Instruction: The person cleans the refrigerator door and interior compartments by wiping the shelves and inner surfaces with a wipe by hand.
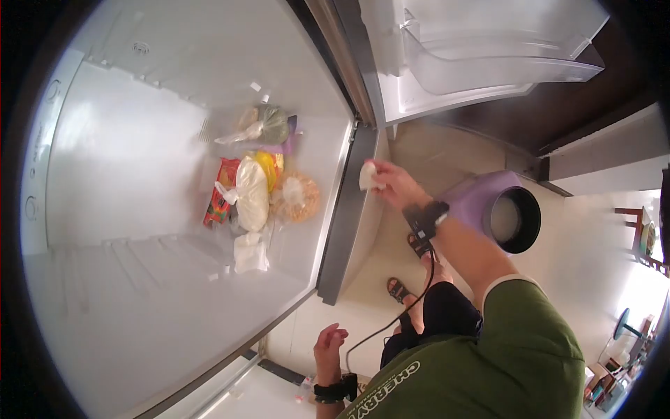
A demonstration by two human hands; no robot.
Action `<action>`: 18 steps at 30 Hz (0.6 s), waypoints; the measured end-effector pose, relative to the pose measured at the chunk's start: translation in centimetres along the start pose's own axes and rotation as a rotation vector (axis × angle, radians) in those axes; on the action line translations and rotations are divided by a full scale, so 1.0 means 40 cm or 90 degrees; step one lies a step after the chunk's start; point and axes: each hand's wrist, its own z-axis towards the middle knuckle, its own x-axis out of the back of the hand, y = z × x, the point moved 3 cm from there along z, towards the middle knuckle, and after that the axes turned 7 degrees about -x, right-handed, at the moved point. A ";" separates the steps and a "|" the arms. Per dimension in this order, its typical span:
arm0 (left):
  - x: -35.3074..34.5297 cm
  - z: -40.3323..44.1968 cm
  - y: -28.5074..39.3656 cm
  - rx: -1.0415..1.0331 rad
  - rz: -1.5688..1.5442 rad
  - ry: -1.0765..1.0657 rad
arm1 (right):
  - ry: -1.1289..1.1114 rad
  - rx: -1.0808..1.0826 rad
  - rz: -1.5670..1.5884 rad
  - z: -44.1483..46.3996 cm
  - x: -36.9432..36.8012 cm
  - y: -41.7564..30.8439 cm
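My right hand (392, 183) pinches a small white piece (368, 176), perhaps cloth or tissue, beside the grey front edge of the open fridge compartment. Lower down, my left hand (330, 342) is empty, its fingers loosely bent and apart. Inside the compartment (118, 153) lie a bag of green contents (274, 126), a red packet (222, 190), a yellow packet (268, 166), a tied white bag (252, 195), a clear bag of tan pieces (299, 198) and a white wrapped item (250, 253).
An open door with clear shelves (488, 66) spans the top. A purple bin-like container (474, 199) with a dark round rim stands on the tiled floor (377, 307) to the right. A black cable (391, 321) hangs from my right wrist. Furniture is at far right.
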 end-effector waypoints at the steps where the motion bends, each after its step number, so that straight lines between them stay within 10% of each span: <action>1: -0.004 -0.002 0.001 0.002 0.002 -0.001 | 0.069 0.048 -0.131 0.021 -0.009 -0.039; 8: -0.024 0.006 0.002 0.016 -0.010 0.014 | 0.373 0.524 -1.076 0.105 -0.058 -0.117; 11: -0.024 0.006 0.001 0.017 -0.004 0.015 | 0.391 0.412 -1.191 0.112 -0.036 -0.111; 18: -0.038 0.026 -0.014 0.033 -0.002 0.012 | 0.311 0.633 -1.326 0.131 -0.018 -0.139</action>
